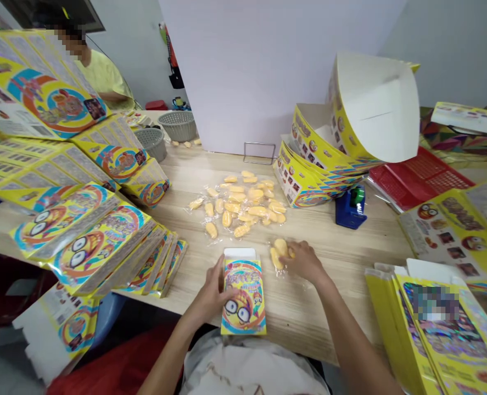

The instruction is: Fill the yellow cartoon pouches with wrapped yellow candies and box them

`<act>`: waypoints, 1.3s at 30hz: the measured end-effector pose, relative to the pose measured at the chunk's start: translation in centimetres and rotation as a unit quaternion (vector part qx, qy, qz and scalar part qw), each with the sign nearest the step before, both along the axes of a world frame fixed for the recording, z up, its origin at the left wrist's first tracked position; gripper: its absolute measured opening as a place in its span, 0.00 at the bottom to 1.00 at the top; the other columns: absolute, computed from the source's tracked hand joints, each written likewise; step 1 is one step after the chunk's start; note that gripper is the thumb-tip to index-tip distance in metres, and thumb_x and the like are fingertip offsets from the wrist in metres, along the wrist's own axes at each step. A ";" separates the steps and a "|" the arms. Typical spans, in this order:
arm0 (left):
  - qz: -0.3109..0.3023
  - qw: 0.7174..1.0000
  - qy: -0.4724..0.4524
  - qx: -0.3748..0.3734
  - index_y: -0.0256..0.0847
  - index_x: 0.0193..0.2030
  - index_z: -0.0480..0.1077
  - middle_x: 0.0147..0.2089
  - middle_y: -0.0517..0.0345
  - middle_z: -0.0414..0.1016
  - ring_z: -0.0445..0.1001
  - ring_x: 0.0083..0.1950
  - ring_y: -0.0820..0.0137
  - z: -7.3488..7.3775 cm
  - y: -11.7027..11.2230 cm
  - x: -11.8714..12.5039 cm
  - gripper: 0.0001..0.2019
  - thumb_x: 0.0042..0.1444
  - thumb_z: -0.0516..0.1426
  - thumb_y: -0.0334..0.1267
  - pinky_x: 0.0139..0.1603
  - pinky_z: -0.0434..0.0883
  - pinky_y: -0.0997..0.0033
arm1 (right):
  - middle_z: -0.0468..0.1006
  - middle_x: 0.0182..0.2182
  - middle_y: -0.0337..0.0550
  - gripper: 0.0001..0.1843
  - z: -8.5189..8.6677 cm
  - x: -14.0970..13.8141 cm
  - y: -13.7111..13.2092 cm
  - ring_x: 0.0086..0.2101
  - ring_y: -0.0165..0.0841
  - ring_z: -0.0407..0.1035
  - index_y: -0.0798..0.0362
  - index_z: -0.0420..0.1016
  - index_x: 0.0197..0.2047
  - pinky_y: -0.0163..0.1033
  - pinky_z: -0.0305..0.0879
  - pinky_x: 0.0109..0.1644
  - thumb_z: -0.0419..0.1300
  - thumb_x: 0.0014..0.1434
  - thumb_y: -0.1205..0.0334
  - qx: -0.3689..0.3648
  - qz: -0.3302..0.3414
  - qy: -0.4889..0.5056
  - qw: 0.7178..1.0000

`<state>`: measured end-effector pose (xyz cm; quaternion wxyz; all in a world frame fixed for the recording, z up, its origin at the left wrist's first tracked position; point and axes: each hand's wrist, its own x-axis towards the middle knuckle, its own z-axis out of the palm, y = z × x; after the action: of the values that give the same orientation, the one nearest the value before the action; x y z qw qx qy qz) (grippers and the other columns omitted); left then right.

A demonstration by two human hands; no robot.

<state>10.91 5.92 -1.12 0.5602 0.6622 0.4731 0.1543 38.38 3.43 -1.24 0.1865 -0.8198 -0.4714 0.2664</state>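
My left hand grips the left side of a small yellow carton with a big-eyed cartoon face. The carton lies near the table's front edge, and its white top flap stands out at the far end. To the right, my right hand has its fingers closed around a few yellow, clear-wrapped pieces on the table. How many it grips is partly hidden by the fingers. Beyond both hands, a loose spread of similar wrapped yellow pieces covers the middle of the table.
Stacked yellow cartons fill the left side. Nested open display boxes stand at back right beside a blue tape dispenser. Flat cartons lie right; a red basket is behind. Another person sits beyond a white partition.
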 end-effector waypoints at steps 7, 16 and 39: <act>-0.093 0.967 0.142 0.189 0.42 0.47 0.69 0.58 0.50 0.59 0.56 0.60 0.59 0.9 2.9 2.7 0.14 0.55 0.56 0.42 0.60 0.57 0.57 | 0.74 0.37 0.47 0.11 3.0 0.8 0.4 0.40 0.40 0.67 0.53 0.69 0.40 0.43 0.60 0.44 0.56 0.53 0.58 0.099 0.095 -0.019 0.990; -0.093 0.972 0.041 0.212 0.43 0.42 0.69 0.45 0.55 0.63 0.63 0.50 0.67 3.5 1.7 3.4 0.08 0.58 0.52 0.40 0.52 0.63 0.67 | 0.75 0.33 0.47 0.14 5.6 -3.6 2.4 0.40 0.39 0.67 0.50 0.77 0.40 0.40 0.59 0.43 0.56 0.52 0.72 0.087 0.310 -0.003 0.947; 0.013 0.994 -0.070 0.080 0.42 0.49 0.57 0.37 0.61 0.65 0.67 0.37 0.74 2.2 2.4 3.9 0.12 0.60 0.47 0.40 0.39 0.66 0.73 | 0.75 0.34 0.41 0.21 5.4 -4.4 5.9 0.33 0.30 0.71 0.52 0.60 0.48 0.40 0.68 0.39 0.56 0.55 0.51 0.135 0.277 0.343 0.887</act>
<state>14.78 8.34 1.12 0.5353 0.6859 0.4276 0.2452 34.02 9.31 4.17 0.3646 -0.4800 -0.6172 0.5057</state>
